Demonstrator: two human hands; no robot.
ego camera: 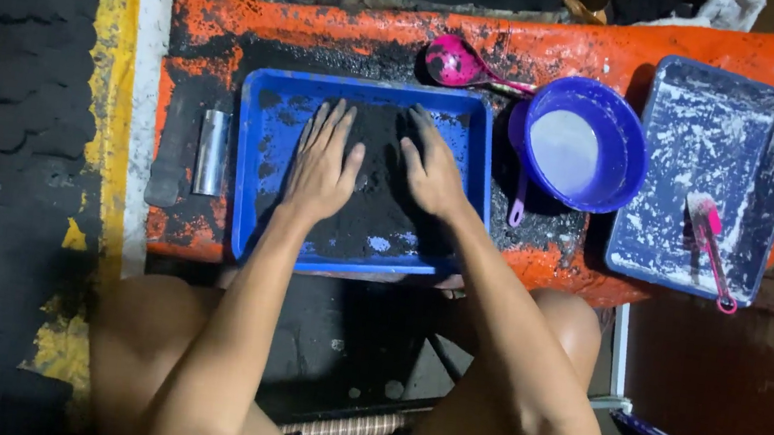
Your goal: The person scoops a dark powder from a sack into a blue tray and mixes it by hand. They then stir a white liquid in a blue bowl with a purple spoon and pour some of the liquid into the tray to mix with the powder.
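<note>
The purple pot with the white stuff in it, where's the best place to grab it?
Probably by its long handle, which sticks out from the purple pot toward the person, beside the blue tray. Come from the near side with the right hand, closest to it. The round wall looks wide and it holds white liquid, so keep it level.

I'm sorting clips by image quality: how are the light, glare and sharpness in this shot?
Head view: light falls on the orange table and blue tray; edges sink into darkness; mild glare on the metal cylinder; both hands, left and right, look sharp, not blurred.
</note>
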